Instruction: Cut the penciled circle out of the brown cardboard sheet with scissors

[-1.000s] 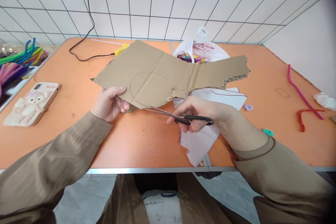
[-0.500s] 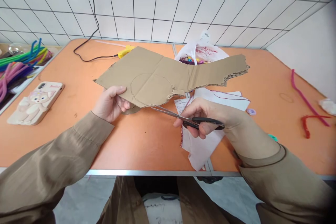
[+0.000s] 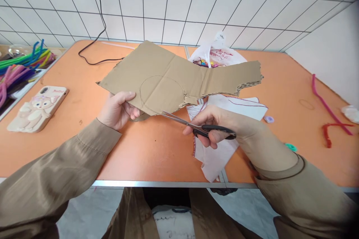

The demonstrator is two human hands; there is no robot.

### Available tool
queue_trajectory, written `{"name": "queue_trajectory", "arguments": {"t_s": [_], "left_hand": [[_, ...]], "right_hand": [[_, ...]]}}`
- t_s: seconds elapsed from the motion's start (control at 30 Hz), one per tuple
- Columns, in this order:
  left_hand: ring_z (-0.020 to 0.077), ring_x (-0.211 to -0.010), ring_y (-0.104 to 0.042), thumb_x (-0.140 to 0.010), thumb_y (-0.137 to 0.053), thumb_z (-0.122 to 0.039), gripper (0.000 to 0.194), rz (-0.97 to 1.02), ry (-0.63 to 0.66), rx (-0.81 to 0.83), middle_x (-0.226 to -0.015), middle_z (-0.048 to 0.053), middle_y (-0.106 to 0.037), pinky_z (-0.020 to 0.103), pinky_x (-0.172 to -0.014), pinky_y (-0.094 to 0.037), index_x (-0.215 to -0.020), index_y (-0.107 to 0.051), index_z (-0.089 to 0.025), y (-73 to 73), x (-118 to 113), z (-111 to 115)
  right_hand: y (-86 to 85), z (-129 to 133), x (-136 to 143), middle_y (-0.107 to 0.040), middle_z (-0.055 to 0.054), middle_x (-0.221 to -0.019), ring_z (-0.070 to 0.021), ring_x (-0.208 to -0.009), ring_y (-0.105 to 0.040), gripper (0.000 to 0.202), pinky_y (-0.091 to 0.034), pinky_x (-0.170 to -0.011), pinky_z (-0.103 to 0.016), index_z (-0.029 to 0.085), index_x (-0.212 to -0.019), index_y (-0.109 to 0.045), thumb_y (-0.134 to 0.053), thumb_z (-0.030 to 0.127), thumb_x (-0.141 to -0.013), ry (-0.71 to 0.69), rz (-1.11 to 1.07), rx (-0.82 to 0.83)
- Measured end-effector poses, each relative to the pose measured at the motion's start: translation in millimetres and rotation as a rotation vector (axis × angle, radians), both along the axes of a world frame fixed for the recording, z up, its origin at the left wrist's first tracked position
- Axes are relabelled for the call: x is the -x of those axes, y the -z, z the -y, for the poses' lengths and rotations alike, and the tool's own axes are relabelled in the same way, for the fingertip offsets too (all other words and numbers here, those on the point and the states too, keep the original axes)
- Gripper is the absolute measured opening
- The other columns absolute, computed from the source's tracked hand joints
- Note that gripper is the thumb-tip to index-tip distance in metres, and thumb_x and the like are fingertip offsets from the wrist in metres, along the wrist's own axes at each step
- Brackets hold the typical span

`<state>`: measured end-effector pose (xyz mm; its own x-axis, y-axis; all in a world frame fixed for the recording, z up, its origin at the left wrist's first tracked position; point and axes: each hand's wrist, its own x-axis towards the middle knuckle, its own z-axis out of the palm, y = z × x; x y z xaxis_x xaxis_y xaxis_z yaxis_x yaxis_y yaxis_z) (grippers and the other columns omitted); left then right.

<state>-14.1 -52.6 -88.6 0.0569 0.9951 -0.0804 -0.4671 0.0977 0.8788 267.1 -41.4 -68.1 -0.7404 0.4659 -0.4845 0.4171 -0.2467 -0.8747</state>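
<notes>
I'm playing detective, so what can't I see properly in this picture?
All in the head view:
- Some fingers of the left hand: behind the cardboard.
- One end of the black cord: behind the cardboard; the other runs off the top edge.
- Part of the white sheet: under the right hand.
- Writing on the plastic bag: too small to read.

The left sleeve (image 3: 61,171) is brown and creased, ending in a wide seamed cuff (image 3: 104,140); the brown right sleeve (image 3: 305,194) bunches in folds. A brown jacket (image 3: 125,218) hangs open over a white top (image 3: 173,224) with dark markings.
</notes>
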Motion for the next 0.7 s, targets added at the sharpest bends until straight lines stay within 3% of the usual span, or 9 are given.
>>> {"name": "queue_trajectory", "arguments": {"t_s": [0.13, 0.33, 0.53, 0.7], "left_hand": [[0.0142, -0.028, -0.054, -0.063, -0.063, -0.013, 0.012, -0.004, -0.012, 0.003, -0.047, 0.004, -0.064, 0.016, -0.024, -0.036, -0.075, -0.062, -0.011, -2.3, -1.4, 1.8], [0.0146, -0.028, -0.054, -0.060, -0.065, -0.016, 0.011, -0.059, -0.032, 0.024, -0.053, 0.007, -0.067, 0.020, -0.025, -0.039, -0.062, -0.054, -0.014, -3.4, -1.1, 2.6], [0.0143, -0.029, -0.054, -0.062, -0.065, -0.014, 0.010, -0.031, 0.009, -0.002, -0.050, 0.003, -0.065, 0.019, -0.026, -0.037, -0.071, -0.060, -0.013, -4.6, -0.7, 3.2], [0.0155, -0.028, -0.054, -0.061, -0.065, -0.014, 0.012, -0.038, 0.005, 0.011, -0.050, 0.004, -0.066, 0.020, -0.025, -0.038, -0.072, -0.061, -0.012, -4.8, -0.4, 3.0]], "right_hand": [[-2.2, 3.0, 3.8, -0.063, 0.003, -0.058, -0.0092, -0.047, -0.054, 0.047, -0.039, -0.042, -0.021, 0.014, -0.099, -0.074, -0.080, 0.026, -0.054, 0.005, 0.077, -0.032], [-4.1, 8.1, 5.9, -0.049, 0.008, -0.047, -0.0074, -0.043, -0.044, 0.040, -0.036, -0.042, -0.021, 0.015, -0.096, -0.074, -0.076, 0.022, -0.056, 0.026, 0.139, -0.070], [-8.9, 8.5, 7.6, -0.045, 0.008, -0.047, -0.0087, -0.047, -0.040, 0.039, -0.039, -0.046, -0.024, 0.016, -0.096, -0.076, -0.078, 0.024, -0.058, 0.016, 0.216, -0.111], [-2.7, 5.2, 3.3, -0.048, 0.007, -0.053, -0.0078, -0.048, -0.037, 0.044, -0.033, -0.047, -0.023, 0.018, -0.103, -0.076, -0.079, 0.027, -0.060, -0.053, 0.189, -0.178]]}}
